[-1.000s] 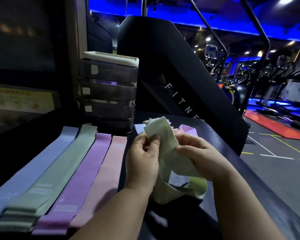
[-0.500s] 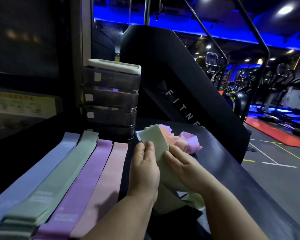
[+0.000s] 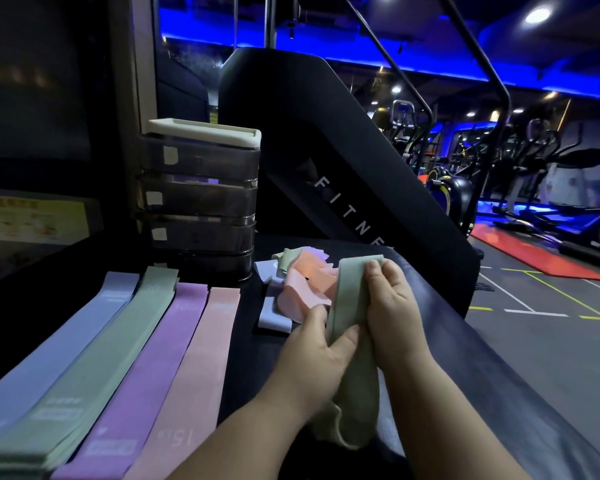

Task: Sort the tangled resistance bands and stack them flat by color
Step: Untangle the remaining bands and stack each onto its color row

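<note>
You hold a pale green band (image 3: pixel 349 292) upright in front of you with both hands, over the right part of a black table (image 3: pixel 248 348). Your left hand (image 3: pixel 309 355) grips its middle, fingers curled round the left edge and thumb across the front. Your right hand (image 3: pixel 392 317) grips the right edge higher up, fingertips pinching near the top end. The band's lower end droops in a loose fold between your forearms. Just behind your hands lies a tangled pile (image 3: pixel 302 282) of pink, blue and green bands. On the left of the table four flat stacks lie side by side: blue (image 3: pixel 59 344), green (image 3: pixel 94 368), purple (image 3: pixel 149 368), pink (image 3: pixel 194 368). A drawer unit (image 3: pixel 201 195) stands behind the stacks.
</note>
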The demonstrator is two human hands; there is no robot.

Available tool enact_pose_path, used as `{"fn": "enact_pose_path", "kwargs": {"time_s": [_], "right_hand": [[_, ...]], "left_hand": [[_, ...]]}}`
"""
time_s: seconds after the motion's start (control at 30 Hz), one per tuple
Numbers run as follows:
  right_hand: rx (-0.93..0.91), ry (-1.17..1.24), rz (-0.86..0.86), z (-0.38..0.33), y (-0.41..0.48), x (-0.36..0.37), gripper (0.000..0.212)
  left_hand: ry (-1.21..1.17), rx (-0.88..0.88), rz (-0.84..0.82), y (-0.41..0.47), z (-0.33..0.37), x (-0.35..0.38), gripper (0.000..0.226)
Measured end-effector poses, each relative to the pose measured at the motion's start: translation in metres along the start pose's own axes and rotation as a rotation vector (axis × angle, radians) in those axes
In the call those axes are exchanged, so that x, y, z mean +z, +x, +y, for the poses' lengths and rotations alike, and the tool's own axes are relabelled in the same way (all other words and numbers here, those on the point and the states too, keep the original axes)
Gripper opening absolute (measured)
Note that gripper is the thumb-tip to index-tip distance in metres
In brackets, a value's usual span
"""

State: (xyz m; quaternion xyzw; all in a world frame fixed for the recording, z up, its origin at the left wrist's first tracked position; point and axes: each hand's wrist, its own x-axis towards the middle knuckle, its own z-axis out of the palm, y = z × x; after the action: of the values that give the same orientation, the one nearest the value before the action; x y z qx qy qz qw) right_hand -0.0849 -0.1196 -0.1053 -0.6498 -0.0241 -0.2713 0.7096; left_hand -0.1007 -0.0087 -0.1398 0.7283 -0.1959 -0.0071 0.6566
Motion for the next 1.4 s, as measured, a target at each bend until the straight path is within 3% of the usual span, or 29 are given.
{"fn": "enact_pose_path", "kwargs": {"time_s": [0.1, 0.2, 0.37, 0.5, 0.8, 0.97, 1.03, 1.1, 1.23, 1.4], "right_hand": [[0.031, 0.035, 0.11, 0.0, 0.004, -0.004, 0.035], [0.043, 0.021, 0.203, 0.004, 0.011, -0.013, 0.022], [0.042, 0.005, 0.324, 0.006, 0.019, -0.027, 0.019], [0.083, 0.034, 0.384, 0.006, 0.023, -0.032, 0.023], [0.11, 0.09, 0.504, 0.001, 0.029, -0.049, 0.015], [0.093, 0.098, 0.572, -0.002, 0.031, -0.056, 0.012], [0.084, 0.089, 0.593, -0.001, 0.032, -0.058, 0.01], [0.082, 0.108, 0.61, 0.003, 0.035, -0.058, 0.014], [0.088, 0.174, 0.647, 0.013, 0.044, -0.061, 0.024], [0.107, 0.225, 0.694, 0.02, 0.051, -0.065, 0.015]], "left_hand": [[0.042, -0.027, -0.071, -0.003, 0.002, -0.003, 0.027], [0.083, -0.049, -0.121, -0.005, 0.003, -0.005, 0.028], [0.027, -0.152, -0.233, -0.006, -0.001, -0.005, 0.042], [0.01, -0.192, -0.194, -0.007, -0.002, -0.006, 0.024], [0.328, -0.141, -0.021, -0.006, 0.003, -0.006, 0.048], [0.414, -0.206, 0.028, -0.004, 0.0, -0.008, 0.008], [0.431, -0.205, 0.03, -0.005, -0.001, -0.008, 0.011], [0.353, -0.202, 0.034, -0.005, -0.001, -0.007, 0.013], [-0.037, -0.171, 0.059, -0.007, 0.004, -0.004, 0.012], [-0.284, -0.118, 0.15, -0.005, 0.011, -0.003, 0.009]]}}
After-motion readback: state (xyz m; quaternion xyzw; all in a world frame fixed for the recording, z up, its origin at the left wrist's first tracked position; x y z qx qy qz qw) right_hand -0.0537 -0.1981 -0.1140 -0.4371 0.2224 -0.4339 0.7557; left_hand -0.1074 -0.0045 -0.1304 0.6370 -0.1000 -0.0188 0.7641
